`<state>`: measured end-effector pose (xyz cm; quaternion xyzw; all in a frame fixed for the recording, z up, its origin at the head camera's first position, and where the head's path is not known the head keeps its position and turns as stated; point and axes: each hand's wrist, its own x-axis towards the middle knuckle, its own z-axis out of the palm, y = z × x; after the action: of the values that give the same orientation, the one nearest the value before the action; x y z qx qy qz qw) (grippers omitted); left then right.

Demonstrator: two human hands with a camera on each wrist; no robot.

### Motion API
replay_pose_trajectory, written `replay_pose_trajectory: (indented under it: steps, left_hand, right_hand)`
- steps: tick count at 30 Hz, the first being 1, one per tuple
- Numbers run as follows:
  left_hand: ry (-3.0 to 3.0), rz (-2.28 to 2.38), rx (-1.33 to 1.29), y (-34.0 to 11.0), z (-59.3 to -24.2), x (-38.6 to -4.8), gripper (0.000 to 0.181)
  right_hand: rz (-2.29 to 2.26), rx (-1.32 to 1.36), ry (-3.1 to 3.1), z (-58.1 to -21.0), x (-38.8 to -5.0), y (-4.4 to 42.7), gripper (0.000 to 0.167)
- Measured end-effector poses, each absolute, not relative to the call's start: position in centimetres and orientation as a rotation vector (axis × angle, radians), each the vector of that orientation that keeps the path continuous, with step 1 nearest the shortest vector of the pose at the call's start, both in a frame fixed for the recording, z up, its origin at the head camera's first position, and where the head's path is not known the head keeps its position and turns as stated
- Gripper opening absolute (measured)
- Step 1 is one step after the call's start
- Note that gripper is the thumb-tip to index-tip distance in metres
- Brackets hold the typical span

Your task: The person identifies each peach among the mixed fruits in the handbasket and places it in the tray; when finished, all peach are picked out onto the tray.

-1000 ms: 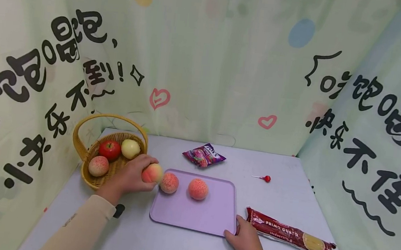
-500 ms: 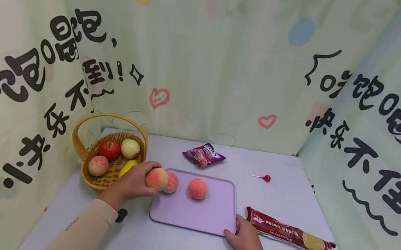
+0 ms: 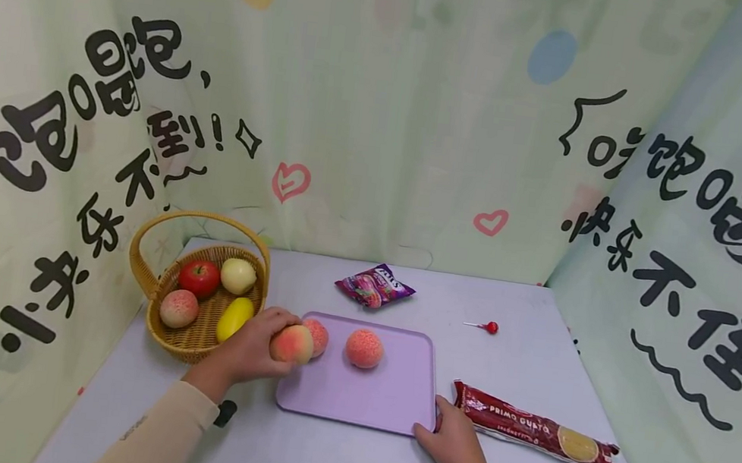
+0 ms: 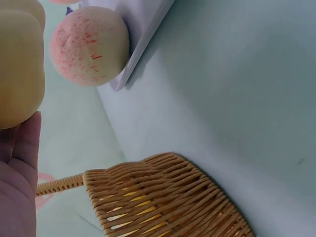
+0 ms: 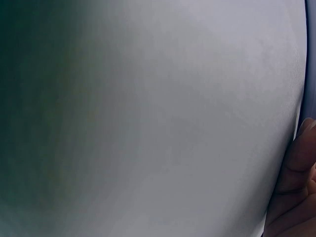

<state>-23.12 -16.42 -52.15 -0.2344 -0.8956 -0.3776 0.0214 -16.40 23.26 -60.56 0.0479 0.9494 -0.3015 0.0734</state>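
In the head view my left hand [image 3: 252, 349] grips a yellow-pink peach [image 3: 292, 344] at the left edge of the purple tray [image 3: 358, 402]. Behind that peach a redder one [image 3: 315, 336] is partly hidden on the tray, and another red peach [image 3: 364, 348] sits to its right. The left wrist view shows the held peach [image 4: 19, 69] against my fingers, with a speckled peach [image 4: 90, 46] on the tray's corner. My right hand [image 3: 456, 447] holds the tray's lower right corner, thumb at the near edge; in the right wrist view only some fingers [image 5: 296, 163] show.
A wicker basket [image 3: 193, 349] at the left holds a red fruit [image 3: 198, 278], a pale fruit [image 3: 238, 276], a peach [image 3: 180, 309] and a yellow fruit [image 3: 235, 319]. A purple snack bag [image 3: 375, 286] lies behind the tray; a lollipop [image 3: 491, 327] and spaghetti pack [image 3: 534, 430] lie right.
My left hand has moved right and slightly down with its peach, away from the basket, and the yellow fruit there has come into view. My right hand has stayed at the tray corner.
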Motion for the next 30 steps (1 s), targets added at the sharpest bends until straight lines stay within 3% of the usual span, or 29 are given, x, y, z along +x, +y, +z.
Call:
replay_pose_trajectory:
  steps: [30]
  left_hand:
    - [-2.841,-1.11,-0.701,-15.8,-54.3,-21.8,0.067]
  right_hand:
    - [-0.894,0.161,2.842,-60.3,-16.2,23.1,0.084]
